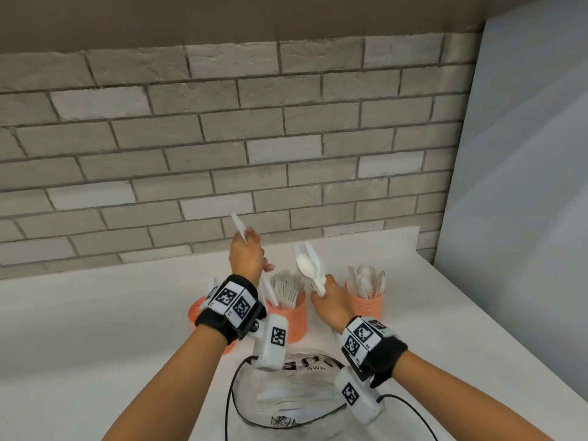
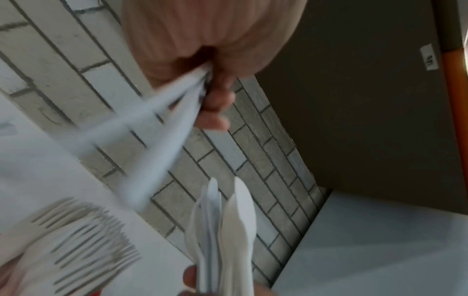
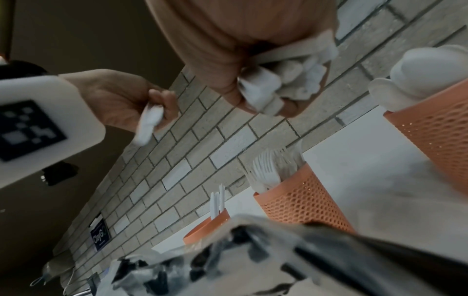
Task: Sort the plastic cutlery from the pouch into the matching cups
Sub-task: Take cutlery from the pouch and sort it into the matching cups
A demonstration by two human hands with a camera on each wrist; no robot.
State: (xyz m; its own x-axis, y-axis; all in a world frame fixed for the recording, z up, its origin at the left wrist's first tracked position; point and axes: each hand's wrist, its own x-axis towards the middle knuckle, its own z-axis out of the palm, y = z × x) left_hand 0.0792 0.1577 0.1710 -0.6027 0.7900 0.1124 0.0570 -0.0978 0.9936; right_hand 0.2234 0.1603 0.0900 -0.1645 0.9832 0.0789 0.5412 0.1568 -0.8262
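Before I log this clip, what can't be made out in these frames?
- Left cup, head view: mostly hidden behind the left wrist band; contents unclear there.
- Pieces gripped by the left hand, left wrist view: motion-blurred, type unreadable.
- Bundle in the right hand: one spoon shows; the rest overlap.
- Pouch: wrist cameras cover its top, and it is blurred in the right wrist view; count unknowable.

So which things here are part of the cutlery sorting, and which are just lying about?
Part of the job:
- left hand holding cutlery
- right hand holding a bunch with a spoon
- fork cup
- spoon cup
- left cup
- pouch

Lying about:
- black cable
- wall label
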